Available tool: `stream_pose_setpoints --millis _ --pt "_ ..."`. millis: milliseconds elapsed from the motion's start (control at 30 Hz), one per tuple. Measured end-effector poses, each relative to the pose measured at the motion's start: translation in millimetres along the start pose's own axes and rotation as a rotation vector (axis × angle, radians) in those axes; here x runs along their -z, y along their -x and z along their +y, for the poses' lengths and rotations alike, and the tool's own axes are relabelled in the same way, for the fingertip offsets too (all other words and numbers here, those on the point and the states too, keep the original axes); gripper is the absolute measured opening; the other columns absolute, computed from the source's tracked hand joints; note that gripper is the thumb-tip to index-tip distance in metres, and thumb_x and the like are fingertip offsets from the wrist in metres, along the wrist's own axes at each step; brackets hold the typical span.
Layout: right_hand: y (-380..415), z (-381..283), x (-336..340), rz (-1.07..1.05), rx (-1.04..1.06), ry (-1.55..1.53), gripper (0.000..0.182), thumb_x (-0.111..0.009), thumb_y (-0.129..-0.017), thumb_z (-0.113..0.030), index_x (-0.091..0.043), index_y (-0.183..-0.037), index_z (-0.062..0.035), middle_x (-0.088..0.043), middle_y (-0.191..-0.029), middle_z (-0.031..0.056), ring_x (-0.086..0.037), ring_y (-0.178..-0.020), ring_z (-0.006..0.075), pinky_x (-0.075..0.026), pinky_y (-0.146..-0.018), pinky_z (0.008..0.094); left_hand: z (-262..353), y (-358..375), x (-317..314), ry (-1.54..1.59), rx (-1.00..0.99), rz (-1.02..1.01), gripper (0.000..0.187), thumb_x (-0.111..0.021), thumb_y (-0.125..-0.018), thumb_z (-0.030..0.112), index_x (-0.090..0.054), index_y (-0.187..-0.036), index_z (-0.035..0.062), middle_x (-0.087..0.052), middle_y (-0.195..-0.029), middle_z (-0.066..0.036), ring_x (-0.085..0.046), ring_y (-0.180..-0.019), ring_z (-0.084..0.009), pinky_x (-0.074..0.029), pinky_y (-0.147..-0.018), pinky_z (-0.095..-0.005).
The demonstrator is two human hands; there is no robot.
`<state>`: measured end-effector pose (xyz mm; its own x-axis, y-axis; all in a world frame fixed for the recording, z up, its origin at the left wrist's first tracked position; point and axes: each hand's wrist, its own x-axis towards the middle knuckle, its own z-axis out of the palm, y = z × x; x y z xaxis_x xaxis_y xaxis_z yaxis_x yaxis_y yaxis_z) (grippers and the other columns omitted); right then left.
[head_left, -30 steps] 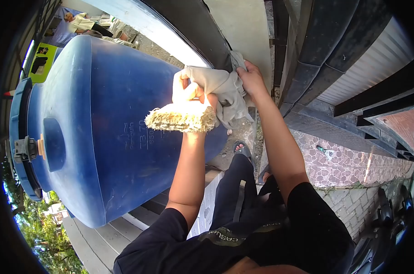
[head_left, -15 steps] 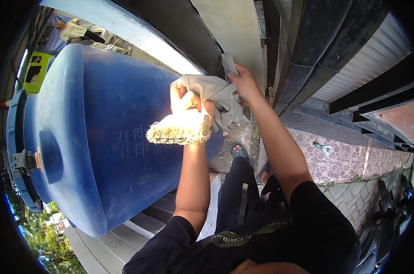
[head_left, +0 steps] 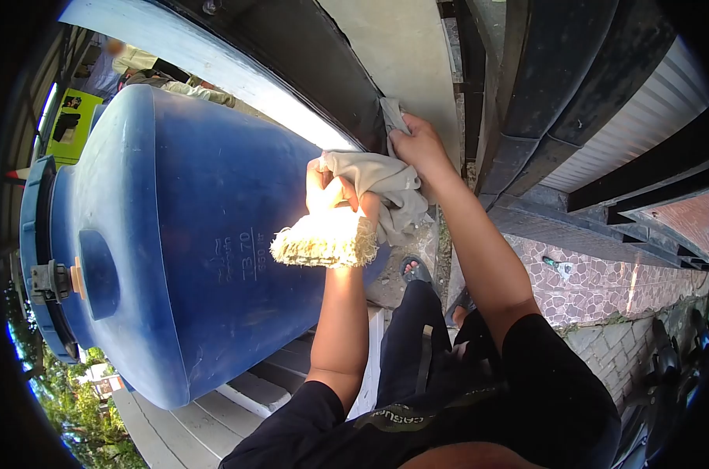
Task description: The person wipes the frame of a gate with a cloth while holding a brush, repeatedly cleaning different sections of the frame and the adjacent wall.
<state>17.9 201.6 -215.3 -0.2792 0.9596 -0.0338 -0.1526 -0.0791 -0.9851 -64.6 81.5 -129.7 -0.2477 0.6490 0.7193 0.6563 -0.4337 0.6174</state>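
Observation:
My left hand [head_left: 335,191] is closed on a bunched grey cloth [head_left: 378,176] in front of the blue tank [head_left: 214,203]. A pale, frayed bristly block [head_left: 327,241], like a brush head, lies across the wrist just below that hand; how it is held is hidden. My right hand [head_left: 421,144] pinches another part of the same cloth, at the edge of a long black beam [head_left: 323,70]. The cloth hangs in folds between the two hands, and its lower folds drape beside the tank's base.
Grey slats [head_left: 206,422] lie under the tank. Dark metal posts [head_left: 542,86] stand on the right, near stone-patterned paving [head_left: 573,289]. Motorbikes [head_left: 667,367] are at the far right. Another person [head_left: 139,61] is at the upper left, behind the tank.
The view has shifted slightly. My left hand, with the cloth and bristly block, sits a little lower against the tank. My right hand still holds the cloth at the beam.

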Motion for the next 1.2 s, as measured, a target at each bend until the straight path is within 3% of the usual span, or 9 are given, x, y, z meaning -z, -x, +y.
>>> stream_pose_setpoints --millis 67,267,467,533,767,900,967,1133,1200 --pt "-4.1 -0.9 -3.0 0.006 0.045 -0.006 0.033 -0.054 -0.078 -0.012 -0.059 -0.107 0.0037 -0.065 -0.091 0.0195 -0.064 -0.082 0.0248 -0.047 -0.075 0.0317 -0.7 -1.9 -0.2 0.002 -0.008 0.002 0.018 -0.055 -0.051 -0.004 -0.038 -0.052 0.0022 -0.05 -0.091 -0.015 -0.053 -0.076 -0.0222 -0.045 -0.07 -0.028" --pt "7.5 -15.2 -0.4 -0.053 -0.051 -0.076 0.033 -0.054 -0.078 -0.012 -0.059 -0.108 0.0013 -0.066 -0.091 0.0181 -0.063 -0.081 0.0238 -0.047 -0.074 0.0316 4.9 0.3 -0.6 0.021 0.052 0.009 0.019 -0.055 -0.051 -0.003 -0.037 -0.05 0.0026 -0.05 -0.089 -0.015 -0.053 -0.077 -0.0234 -0.045 -0.073 -0.0291" --pt "-4.4 -12.0 -5.6 0.058 0.182 0.073 0.031 -0.054 -0.077 -0.012 -0.06 -0.104 0.0021 -0.066 -0.086 0.0184 -0.064 -0.081 0.0283 -0.047 -0.075 0.0346 -14.2 2.9 1.1 0.001 0.016 -0.001 0.022 -0.059 -0.05 -0.001 -0.038 -0.049 0.0028 -0.048 -0.087 -0.016 -0.052 -0.077 -0.0258 -0.044 -0.083 -0.0337" --pt "-2.8 -5.6 -2.3 0.05 0.116 0.118 0.03 -0.054 -0.076 -0.012 -0.061 -0.101 0.0024 -0.066 -0.085 0.019 -0.064 -0.082 0.0297 -0.047 -0.075 0.0353 -20.5 2.6 -1.4 0.094 -0.143 0.013 0.021 -0.052 -0.053 -0.008 -0.036 -0.049 0.0049 -0.049 -0.088 -0.014 -0.051 -0.072 -0.0181 -0.042 -0.067 -0.025" --pt "9.5 25.3 12.8 0.025 -0.134 0.122 0.026 -0.053 -0.076 -0.013 -0.062 -0.096 0.0023 -0.065 -0.086 0.0218 -0.062 -0.085 0.0349 -0.047 -0.077 0.0369 -15.7 3.2 -5.4 0.068 -0.089 0.041 0.021 -0.053 -0.052 -0.007 -0.035 -0.048 0.0047 -0.049 -0.085 -0.013 -0.052 -0.07 -0.0189 -0.042 -0.066 -0.0243" --pt "9.6 -33.5 -0.1 0.055 0.02 0.22 0.028 -0.053 -0.076 -0.014 -0.061 -0.098 0.0021 -0.064 -0.089 0.023 -0.061 -0.088 0.0377 -0.047 -0.079 0.038 -11.1 -2.3 -0.3 0.054 -0.102 0.039 0.021 -0.054 -0.051 -0.004 -0.034 -0.048 0.0033 -0.048 -0.083 -0.014 -0.051 -0.069 -0.02 -0.042 -0.064 -0.0242" --pt "4.8 -48.5 -5.5 0.092 0.223 0.262 0.029 -0.053 -0.076 -0.015 -0.061 -0.099 0.0015 -0.063 -0.09 0.0239 -0.06 -0.089 0.0397 -0.046 -0.08 0.0394 -8.3 1.0 6.0 -0.002 -0.07 0.006 0.021 -0.054 -0.051 -0.003 -0.034 -0.048 0.0028 -0.047 -0.083 -0.014 -0.051 -0.07 -0.0203 -0.042 -0.063 -0.0242" --pt "-9.7 -3.7 1.1 0.068 0.154 0.28 0.029 -0.055 -0.075 -0.015 -0.061 -0.097 0.0023 -0.063 -0.091 0.025 -0.06 -0.09 0.0404 -0.046 -0.08 0.04 -16.6 1.7 3.1 0.005 -0.107 0.009 0.023 -0.055 -0.051 -0.002 -0.033 -0.047 0.0021 -0.049 -0.084 -0.016 -0.049 -0.068 -0.0194 -0.04 -0.061 -0.0233" --pt "-4.5 5.4 4.6 0.056 -0.054 0.354 0.031 -0.055 -0.075 -0.015 -0.061 -0.099 0.0027 -0.063 -0.093 0.0248 -0.061 -0.091 0.0384 -0.046 -0.082 0.0386 -12.7 0.7 0.5 0.012 -0.101 0.018 0.023 -0.055 -0.051 -0.003 -0.033 -0.046 0.0021 -0.049 -0.085 -0.016 -0.05 -0.068 -0.0191 -0.041 -0.061 -0.0233"
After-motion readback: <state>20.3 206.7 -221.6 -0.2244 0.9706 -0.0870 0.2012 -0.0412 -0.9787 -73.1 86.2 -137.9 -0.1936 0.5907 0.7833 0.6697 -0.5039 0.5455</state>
